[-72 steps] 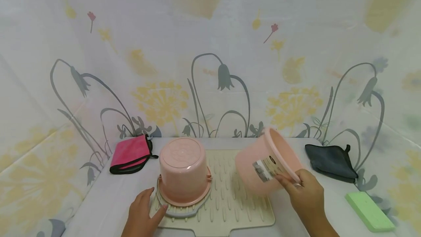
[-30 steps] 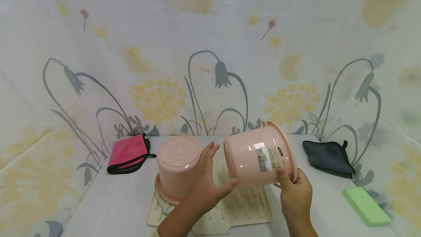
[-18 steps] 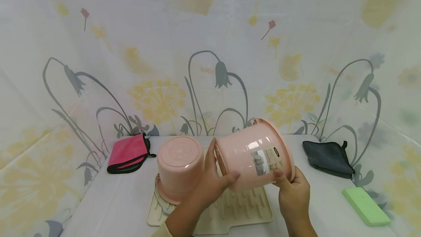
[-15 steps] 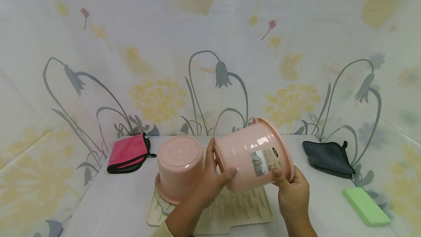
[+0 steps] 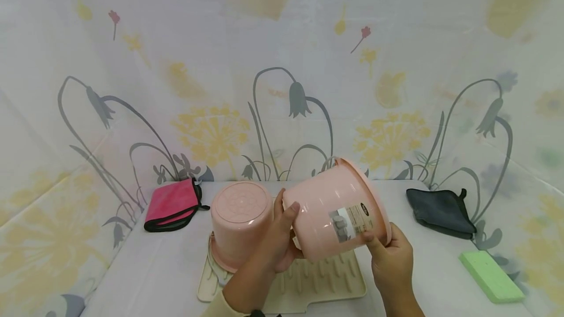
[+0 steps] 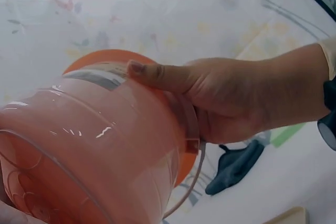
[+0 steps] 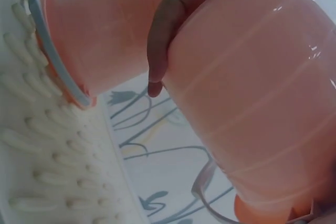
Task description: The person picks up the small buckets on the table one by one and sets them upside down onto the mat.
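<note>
A pink plastic bucket (image 5: 337, 209) with a paper label is held tilted in the air, base to the left and mouth to the right. My right hand (image 5: 394, 258) grips its rim, thumb on the outer wall by the label; the left wrist view shows this right hand (image 6: 220, 95) closely. My left hand (image 5: 279, 243) holds the base end, with its thumb against the wall. In the right wrist view, fingers of the left hand (image 7: 165, 35) lie along the base edge. Left of it, a second pink bucket (image 5: 242, 214) stands upside down, partly hidden by my left arm.
Under the standing bucket lies a cream ridged drying mat (image 5: 326, 283). A pink cloth (image 5: 172, 207) with black edging lies at the left. At the right are a dark grey cloth (image 5: 440, 212) and a green sponge block (image 5: 491, 277). A flower-printed curtain (image 5: 282, 126) hangs behind.
My left hand has come from the front left of the mat to the held bucket's base and taken hold. The bucket has swung round and shifted left. The standing bucket stays put.
</note>
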### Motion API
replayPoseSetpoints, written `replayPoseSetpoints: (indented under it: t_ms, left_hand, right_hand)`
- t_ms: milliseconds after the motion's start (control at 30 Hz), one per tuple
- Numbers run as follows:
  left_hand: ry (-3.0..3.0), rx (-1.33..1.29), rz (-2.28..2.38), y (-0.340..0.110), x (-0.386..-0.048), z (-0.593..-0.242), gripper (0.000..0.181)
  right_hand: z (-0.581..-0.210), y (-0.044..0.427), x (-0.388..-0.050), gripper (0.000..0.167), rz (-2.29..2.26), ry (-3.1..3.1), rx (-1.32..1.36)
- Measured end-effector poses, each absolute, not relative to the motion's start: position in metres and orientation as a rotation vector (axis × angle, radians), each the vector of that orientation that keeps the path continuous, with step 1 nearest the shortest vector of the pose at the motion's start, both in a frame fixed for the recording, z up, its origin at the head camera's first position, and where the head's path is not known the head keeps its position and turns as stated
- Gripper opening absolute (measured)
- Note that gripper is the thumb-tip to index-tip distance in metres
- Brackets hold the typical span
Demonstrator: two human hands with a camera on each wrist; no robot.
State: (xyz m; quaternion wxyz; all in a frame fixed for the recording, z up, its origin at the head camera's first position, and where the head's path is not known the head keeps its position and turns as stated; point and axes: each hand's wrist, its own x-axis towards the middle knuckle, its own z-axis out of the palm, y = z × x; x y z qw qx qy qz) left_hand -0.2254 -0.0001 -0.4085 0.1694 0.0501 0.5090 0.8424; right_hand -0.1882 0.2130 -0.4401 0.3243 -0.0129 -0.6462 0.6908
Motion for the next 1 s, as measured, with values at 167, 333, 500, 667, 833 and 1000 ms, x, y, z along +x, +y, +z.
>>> replayPoseSetpoints:
  t_ms: [167, 333, 500, 667, 833, 1000]
  left_hand:
    - [1.49, 0.12, 2.427, 0.0, -0.226, -0.41, 0.081]
    - [1.563, 0.141, 2.457, -0.001, -0.227, -0.409, 0.082]
    - [1.684, 0.194, 2.431, -0.003, -0.23, -0.405, 0.087]
    - [1.752, 0.297, 2.452, -0.006, -0.232, -0.399, 0.094]
    - [1.758, 0.286, 2.512, -0.013, -0.236, -0.388, 0.097]
    - [1.809, 0.215, 2.515, -0.027, -0.242, -0.373, 0.098]
  right_hand:
    - [-0.444, 0.214, -0.189, 0.023, 1.867, -1.692, 0.028]
    - [-0.446, 0.216, -0.189, 0.029, 1.916, -1.706, 0.083]
    - [-0.448, 0.219, -0.19, 0.029, 1.844, -1.828, 0.025]
    - [-0.453, 0.226, -0.189, 0.047, 1.673, -2.088, 0.031]
    - [-0.463, 0.238, -0.188, 0.068, 1.477, -2.45, -0.014]
    - [-0.483, 0.252, -0.186, 0.075, 1.402, -2.821, -0.062]
